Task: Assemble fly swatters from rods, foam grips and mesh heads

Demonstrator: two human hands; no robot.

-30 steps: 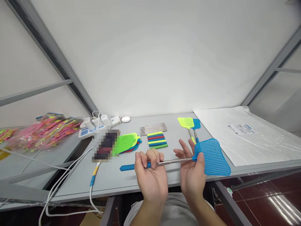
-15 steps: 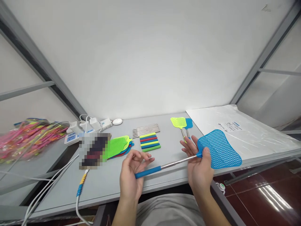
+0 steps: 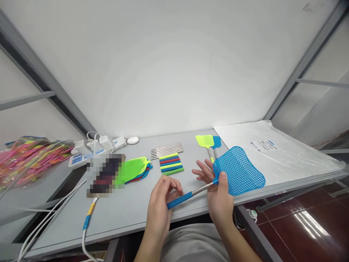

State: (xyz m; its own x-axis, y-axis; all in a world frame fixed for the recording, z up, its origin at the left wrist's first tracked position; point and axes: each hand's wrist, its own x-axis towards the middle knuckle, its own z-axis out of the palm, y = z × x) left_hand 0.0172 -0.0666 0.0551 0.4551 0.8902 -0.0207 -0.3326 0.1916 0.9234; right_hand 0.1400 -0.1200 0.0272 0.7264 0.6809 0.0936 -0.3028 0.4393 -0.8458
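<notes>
- The left hand point(image 3: 159, 203) is loosely curled at the grip end of a blue plastic fly swatter point(image 3: 239, 171) with a metal shaft; whether it grips, I cannot tell.
- The right hand point(image 3: 221, 196) pinches the swatter's neck under its thumb, other fingers spread; the swatter is above the front of the grey counter point(image 3: 122, 214), mesh head to the right.
- A white cable point(image 3: 84, 236) with yellow and blue wrapping runs to a dark, pixelated rectangular device point(image 3: 105, 180).
- Beside that device lie stacked mesh swatter heads point(image 3: 133, 169), bright green uppermost, blue and red edges beneath.
- Yellow, blue, red and green tubes point(image 3: 171, 164) lie in a row, just nearer than thin silver metal rods point(image 3: 167, 150).
- At right, a white wrapped flat package point(image 3: 286, 153) bears a white label point(image 3: 264, 145) with dark and blue print, too small to read.
- Farther back, a yellow-green mesh swatter point(image 3: 205, 141) overlaps another blue swatter point(image 3: 216, 142).
- At back left are a white power strip point(image 3: 79, 159) with blue sockets and a white oval object point(image 3: 133, 140).
</notes>
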